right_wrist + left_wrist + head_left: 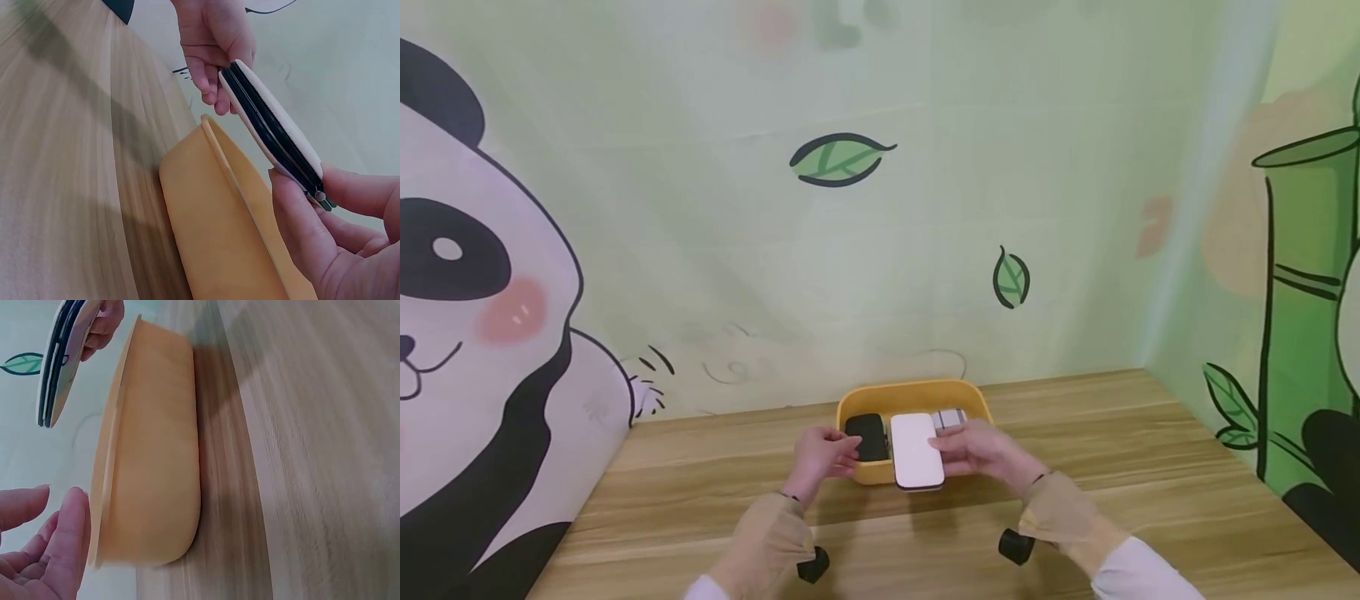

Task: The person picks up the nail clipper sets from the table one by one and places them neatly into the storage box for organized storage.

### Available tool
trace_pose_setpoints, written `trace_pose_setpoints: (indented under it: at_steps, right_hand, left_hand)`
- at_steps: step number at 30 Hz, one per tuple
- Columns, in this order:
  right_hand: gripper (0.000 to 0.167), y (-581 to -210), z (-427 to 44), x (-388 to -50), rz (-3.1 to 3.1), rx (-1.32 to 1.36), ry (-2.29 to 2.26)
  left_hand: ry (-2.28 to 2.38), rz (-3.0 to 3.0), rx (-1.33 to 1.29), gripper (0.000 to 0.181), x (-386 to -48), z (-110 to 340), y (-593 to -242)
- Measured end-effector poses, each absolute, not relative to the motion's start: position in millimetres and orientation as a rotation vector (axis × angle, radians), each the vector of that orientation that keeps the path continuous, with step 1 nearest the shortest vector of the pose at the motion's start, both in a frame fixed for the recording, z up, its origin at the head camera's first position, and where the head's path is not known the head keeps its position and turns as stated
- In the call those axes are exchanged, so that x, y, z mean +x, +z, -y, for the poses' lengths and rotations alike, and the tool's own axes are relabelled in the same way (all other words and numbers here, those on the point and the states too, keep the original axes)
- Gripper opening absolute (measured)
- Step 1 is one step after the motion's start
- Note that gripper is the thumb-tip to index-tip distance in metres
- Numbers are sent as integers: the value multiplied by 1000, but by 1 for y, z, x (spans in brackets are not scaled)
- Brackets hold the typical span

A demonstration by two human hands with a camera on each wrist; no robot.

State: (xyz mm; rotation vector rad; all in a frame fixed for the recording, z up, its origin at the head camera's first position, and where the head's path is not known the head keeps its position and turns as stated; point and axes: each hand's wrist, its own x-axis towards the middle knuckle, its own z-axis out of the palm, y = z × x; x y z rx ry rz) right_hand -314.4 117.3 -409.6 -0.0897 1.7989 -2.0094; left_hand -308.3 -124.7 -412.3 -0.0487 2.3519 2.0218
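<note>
My right hand pinches a flat white zippered case by its right edge. The case is above the front rim of a yellow-orange bin. In the right wrist view, a black zipper runs along the side of the case, with the pull near my fingertips. My left hand is at the bin's left front corner. In the left wrist view its thumb and fingers are apart with nothing between them. Inside the bin lie a black case and a grey-white striped item, partly hidden by my right hand.
The bin stands on a wood-grain table, near a printed cloth backdrop with a panda and bamboo. Black wrist-worn devices hang under both forearms, just above the table.
</note>
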Motion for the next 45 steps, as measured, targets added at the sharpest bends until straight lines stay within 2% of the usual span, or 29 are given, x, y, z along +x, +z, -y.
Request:
trace_pose_setpoints:
  at_steps: [11, 27, 33, 45]
  right_hand:
    - [35, -412, -124, -326, -1867, -24, -1988]
    - [35, -409, -127, -336, -1880, 51, -1977]
    - [38, -408, -125, -341, -1877, 69, -1967]
    - [39, -404, -123, -348, -1884, 89, -1973]
  left_hand:
    - [2011, -2456, -169, 13, -322, 135, -415]
    - [1695, -2769, -290, 16, -335, 141, -427]
    - [1722, -2769, -238, 22, -338, 137, -428]
    - [1544, -2990, -128, 16, -344, 131, -429]
